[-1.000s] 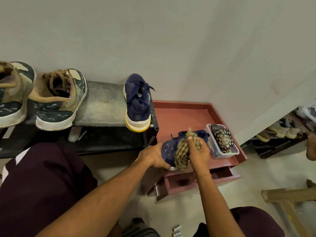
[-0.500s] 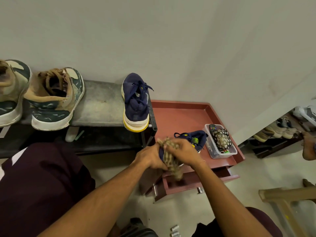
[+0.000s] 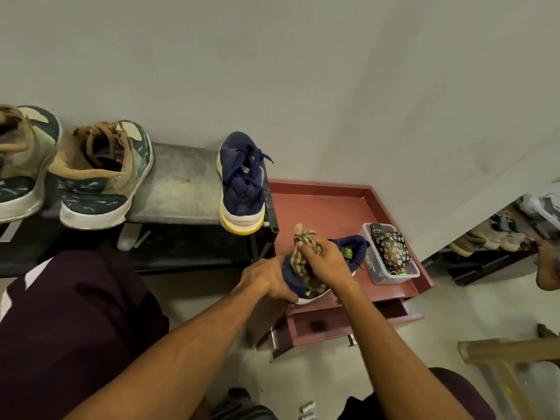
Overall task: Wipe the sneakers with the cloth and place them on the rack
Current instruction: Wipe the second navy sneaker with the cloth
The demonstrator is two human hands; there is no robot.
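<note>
Cloth, checked and bunched, is being clutched by the right hand against the navy sneaker, which the left hand is gripping over the red table, at four o'clock from its mate sitting on the rack.

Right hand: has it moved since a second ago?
Yes. The right hand, gripping the cloth, has shifted left along the navy sneaker, away from the plastic container.

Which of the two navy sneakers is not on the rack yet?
The navy sneaker in the left hand, at the red table; its mate stands on the rack.
</note>
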